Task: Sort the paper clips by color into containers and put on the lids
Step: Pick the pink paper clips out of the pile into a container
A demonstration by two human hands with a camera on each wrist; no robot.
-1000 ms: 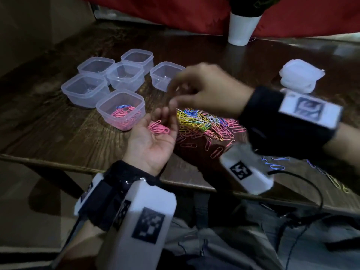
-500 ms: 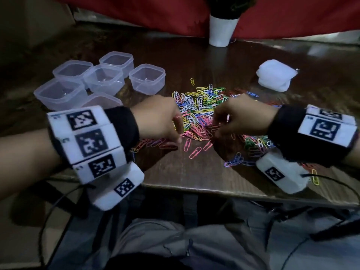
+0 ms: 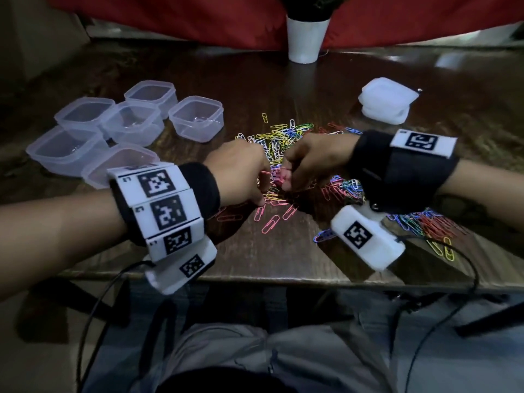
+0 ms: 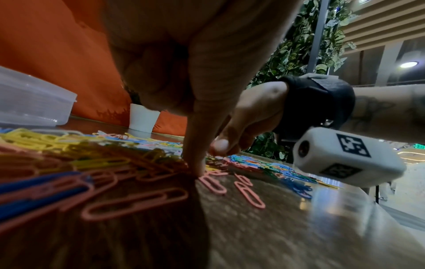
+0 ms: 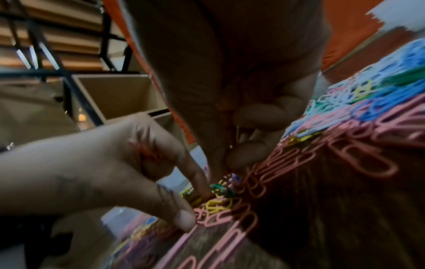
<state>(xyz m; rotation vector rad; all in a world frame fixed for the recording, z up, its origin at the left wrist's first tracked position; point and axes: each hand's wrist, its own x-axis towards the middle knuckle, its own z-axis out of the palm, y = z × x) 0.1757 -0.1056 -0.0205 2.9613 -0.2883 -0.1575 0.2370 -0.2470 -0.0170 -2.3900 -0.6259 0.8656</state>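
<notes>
My left hand (image 3: 238, 171) pinches pink clips (image 3: 270, 224) from the pile (image 3: 279, 134) on the bench (image 3: 255, 80). Right hand (image 3: 314, 161) fingers curled, grip unclear

The left hand (image 3: 238, 171) and its wristband hide most of the nearest container (image 3: 113, 163).

Dark wooden table (image 3: 255, 259), glossy, grain showing. Heap of paper clips (image 3: 279, 137) in mixed colours spread across the middle, a few pink paper clips (image 3: 270, 224) loose nearer the front edge, more clips (image 3: 425, 222) trailing off to the right. Six clear plastic containers (image 3: 195, 117) clustered at the left, touching or just beside one another. Stack of white lids (image 3: 387, 100) at the right. White pot (image 3: 306, 38) at the far edge.
</notes>
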